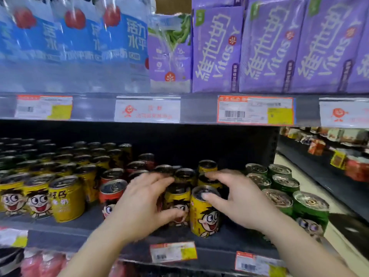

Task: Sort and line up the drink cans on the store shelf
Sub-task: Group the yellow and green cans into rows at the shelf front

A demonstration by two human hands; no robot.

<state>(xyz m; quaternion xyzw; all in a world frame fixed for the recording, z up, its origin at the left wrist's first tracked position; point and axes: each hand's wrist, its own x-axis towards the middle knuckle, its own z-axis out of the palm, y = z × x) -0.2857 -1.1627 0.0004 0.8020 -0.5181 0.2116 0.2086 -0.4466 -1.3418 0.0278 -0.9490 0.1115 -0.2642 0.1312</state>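
Small drink cans with a cartoon face stand on the dark middle shelf. Yellow cans fill the left side in rows, red cans sit left of centre, green cans stand at the right. In the centre stand two short rows of yellow cans. My left hand wraps the front yellow can of the left row, thumb low across its front. My right hand rests fingertips on the top of the front yellow can of the right row. Motion blurs both hands.
The shelf above carries blue-labelled water bottle packs and purple drink cartons. Price tags line both shelf edges. Pink packs lie on the shelf below. An aisle and another shelf of goods open at the right.
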